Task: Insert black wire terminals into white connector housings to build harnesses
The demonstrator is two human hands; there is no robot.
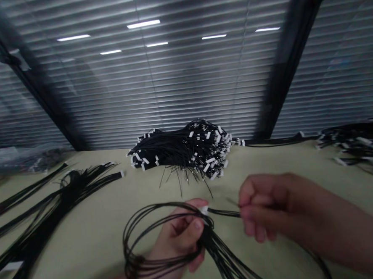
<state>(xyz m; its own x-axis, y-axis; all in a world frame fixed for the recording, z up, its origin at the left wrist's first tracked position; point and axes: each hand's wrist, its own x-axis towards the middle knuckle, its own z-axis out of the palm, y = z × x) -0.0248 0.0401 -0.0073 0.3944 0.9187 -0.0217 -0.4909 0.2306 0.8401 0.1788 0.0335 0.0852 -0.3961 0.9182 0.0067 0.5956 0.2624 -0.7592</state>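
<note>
The left hand [183, 238] is pinching a looped black wire bundle [214, 249]; the right hand [272, 205] is pinching thin strands [224, 213] to its right. The near, central bundle is probably weighing little and flexing springily, the strands likely sliding easily; the white connector [204, 210] is seemingly offering the firmest hold.

Nearer than the wire heap [180, 146]: right hand [272, 205] blurred, wires [207, 238] hidden where they enter its grip. Left hand [180, 239] partly covered by loops; lower strands cut by bottom edge. Left of heap: plastic bag [42, 154], contents too blurred to tell. Right: second pile [357, 141], cut off.
</note>
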